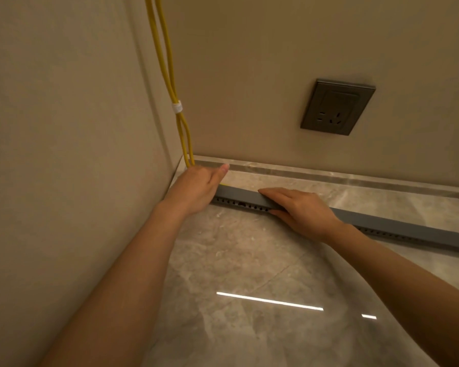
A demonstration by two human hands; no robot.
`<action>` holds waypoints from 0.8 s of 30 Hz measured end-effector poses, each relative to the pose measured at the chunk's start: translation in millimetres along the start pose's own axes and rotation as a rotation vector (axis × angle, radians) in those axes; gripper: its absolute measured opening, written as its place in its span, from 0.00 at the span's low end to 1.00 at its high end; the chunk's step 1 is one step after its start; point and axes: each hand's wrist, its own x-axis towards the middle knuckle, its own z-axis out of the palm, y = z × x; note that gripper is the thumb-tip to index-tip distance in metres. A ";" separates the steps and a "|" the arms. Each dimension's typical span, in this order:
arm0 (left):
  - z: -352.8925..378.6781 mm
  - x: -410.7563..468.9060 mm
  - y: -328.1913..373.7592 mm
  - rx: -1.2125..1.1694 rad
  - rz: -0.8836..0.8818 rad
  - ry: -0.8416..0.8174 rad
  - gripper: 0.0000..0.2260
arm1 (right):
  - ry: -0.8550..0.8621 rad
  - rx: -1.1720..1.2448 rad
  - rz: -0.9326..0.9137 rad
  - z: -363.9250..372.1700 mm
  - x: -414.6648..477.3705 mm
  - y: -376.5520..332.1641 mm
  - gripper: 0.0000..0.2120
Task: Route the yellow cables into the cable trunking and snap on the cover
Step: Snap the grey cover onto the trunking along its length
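Two yellow cables (167, 72) hang down the wall corner, bound by a white tie (176, 106), and drop behind my left hand (196, 189). A grey slotted cable trunking (398, 223) lies on the floor, running from the corner out to the right, with its grey cover (236, 193) on top. My left hand lies flat over the trunking's left end, palm down, fingers together. My right hand (302, 210) clasps the cover and trunking a little to the right, fingers over the top and thumb on the front side. A sliver of yellow shows at the cover's left end.
A dark grey wall socket (337, 107) sits on the back wall above the trunking. A stone skirting (329, 176) runs along the wall base. The glossy marble floor (249, 274) reflects ceiling lights. The left wall stands close beside my left arm.
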 end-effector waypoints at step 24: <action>-2.8 -9.8 -2.7 0.141 -0.072 -0.085 0.31 | -0.031 0.134 -0.022 -6.7 -21.3 -2.1 0.23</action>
